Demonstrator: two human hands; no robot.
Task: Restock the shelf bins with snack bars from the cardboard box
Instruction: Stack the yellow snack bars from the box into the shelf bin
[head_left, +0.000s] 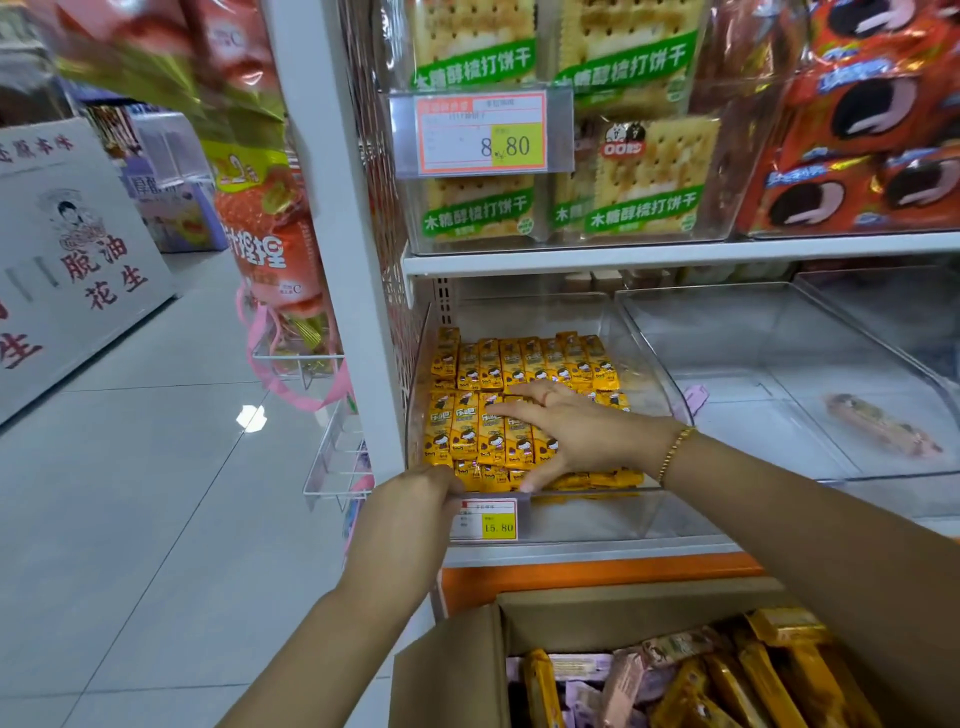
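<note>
A clear shelf bin (657, 384) on the lower shelf holds rows of yellow snack bars (524, 364). My right hand (566, 431) lies flat on the front rows with fingers spread, pressing the bars. My left hand (421, 493) grips the bin's front left rim, fingers curled over the edge beside the price tag (488, 519). Below, at the bottom right, the open cardboard box (467, 654) holds several yellow, brown and purple bars (727, 675).
To the right stands a second clear bin (769, 332) with one pale bar (883, 423) in it. The upper shelf carries bins of crackers (566, 202) and red cookie packs (872, 156). Hanging snack bags (265, 234) and a wire rack (332, 452) flank the white upright. Tiled aisle floor lies at left.
</note>
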